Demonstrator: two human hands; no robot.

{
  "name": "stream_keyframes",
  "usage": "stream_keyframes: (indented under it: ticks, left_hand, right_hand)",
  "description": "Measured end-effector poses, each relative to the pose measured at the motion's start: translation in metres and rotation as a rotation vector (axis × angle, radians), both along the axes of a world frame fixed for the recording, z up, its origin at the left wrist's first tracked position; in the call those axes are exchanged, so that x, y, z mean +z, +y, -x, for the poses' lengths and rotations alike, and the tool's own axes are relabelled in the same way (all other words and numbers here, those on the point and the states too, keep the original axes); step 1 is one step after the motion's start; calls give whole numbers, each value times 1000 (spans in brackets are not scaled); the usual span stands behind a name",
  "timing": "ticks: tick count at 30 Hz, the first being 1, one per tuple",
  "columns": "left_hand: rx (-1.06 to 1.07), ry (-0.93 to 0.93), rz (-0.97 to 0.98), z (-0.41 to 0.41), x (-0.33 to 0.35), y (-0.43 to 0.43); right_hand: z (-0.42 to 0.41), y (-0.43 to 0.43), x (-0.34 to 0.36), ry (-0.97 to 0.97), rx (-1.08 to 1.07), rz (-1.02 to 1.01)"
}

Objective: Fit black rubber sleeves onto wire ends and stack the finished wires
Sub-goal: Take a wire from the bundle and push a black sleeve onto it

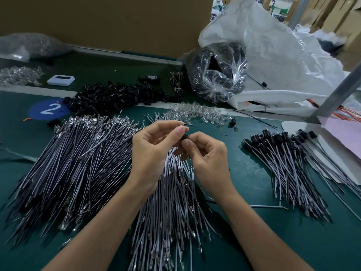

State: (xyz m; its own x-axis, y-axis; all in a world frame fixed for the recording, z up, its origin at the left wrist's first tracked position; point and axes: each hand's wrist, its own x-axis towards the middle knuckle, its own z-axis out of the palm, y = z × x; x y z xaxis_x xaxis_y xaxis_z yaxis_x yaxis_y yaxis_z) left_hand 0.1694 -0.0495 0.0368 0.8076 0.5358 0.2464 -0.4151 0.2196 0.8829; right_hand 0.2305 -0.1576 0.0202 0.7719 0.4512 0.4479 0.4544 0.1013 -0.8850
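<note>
My left hand (pixel 154 149) pinches a small clear bulb part at its fingertips, above the middle of the table. My right hand (pixel 203 155) pinches a black rubber sleeve (pixel 185 136) right against the left fingertips. Grey wires trail down from between the hands. A big fan of bare grey wires (pixel 74 163) lies at the left, and a second bundle (pixel 172 202) runs under my wrists. Finished wires with black sleeves (pixel 289 163) are stacked at the right. Loose black sleeves (pixel 117 96) are heaped at the back.
Clear bulbs (pixel 197 113) are scattered behind my hands. A clear bag of black parts (pixel 216 75) and a large white sack (pixel 283 55) stand at the back right. A metal post (pixel 336 92) rises at the right. A white device (pixel 61 80) lies back left.
</note>
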Motion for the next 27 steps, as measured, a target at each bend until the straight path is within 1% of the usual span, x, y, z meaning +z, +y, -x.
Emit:
stream_keyframes:
  ticks: [3,6,9,13,17,21,22,24,27]
  left_hand:
    - [-97,58,-5,-1,-1,2]
    - [-145,125,-7,-1,-3,4]
    - [-172,108,-37,0,-2,2]
    - [-103,44,-77,3,0,-3]
    - [-50,20,-119,3,4,-8]
    - [100,28,-332,6,3,-10]
    - [130,24,-359,7,2,-10]
    - [157,12,-354,8,2,-11]
    - [156,-12,-288,9,4,-13]
  right_hand:
    - [0,-1,0,0,-15,-35]
    - [-1,-3,0,1,-15,-49]
    - [-2,-3,-2,-13,-23,-32]
    - [2,-1,0,10,16,-55]
    - [4,1,1,-14,8,-69]
    - [7,1,1,-17,25,-101]
    - [9,2,1,-12,37,-108]
    - [10,3,2,0,62,-117]
    - [11,4,3,9,95,-121]
